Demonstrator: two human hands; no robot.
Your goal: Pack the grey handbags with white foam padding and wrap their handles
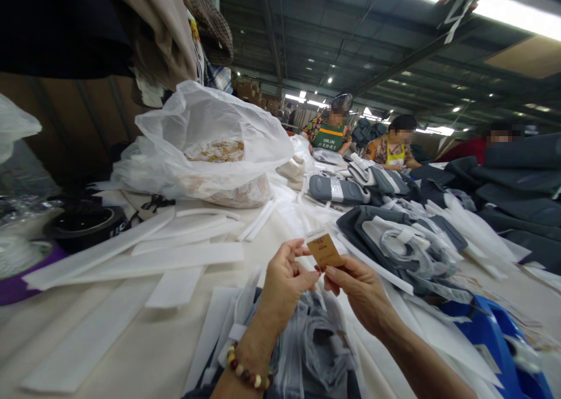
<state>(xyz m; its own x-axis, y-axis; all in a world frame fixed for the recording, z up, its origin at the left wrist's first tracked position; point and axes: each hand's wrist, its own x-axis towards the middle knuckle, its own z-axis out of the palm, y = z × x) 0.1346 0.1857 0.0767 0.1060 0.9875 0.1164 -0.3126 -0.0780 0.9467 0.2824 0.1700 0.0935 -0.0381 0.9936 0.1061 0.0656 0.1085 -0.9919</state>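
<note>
A small brown hang tag (324, 251) with dark print is pinched by my right hand (357, 285) between thumb and fingers. Close against its lower left edge, my left hand (284, 279) has thumb and fingers drawn together; what they hold, if anything, is too small to make out. A beaded bracelet (245, 373) circles my left wrist. Directly below both hands lies a dark grey bag (318, 340) with straps wrapped in clear plastic, partly hidden by my forearms. White foam pieces (225, 323) stick out beside it.
Long white foam strips (153, 264) lie at left, near a purple-rimmed container (48, 267). Behind them stands a large translucent plastic bag (219, 171) holding small packets. Grey bags (394, 241) and a blue object (504, 346) occupy the right. Several people (331, 133) work beyond.
</note>
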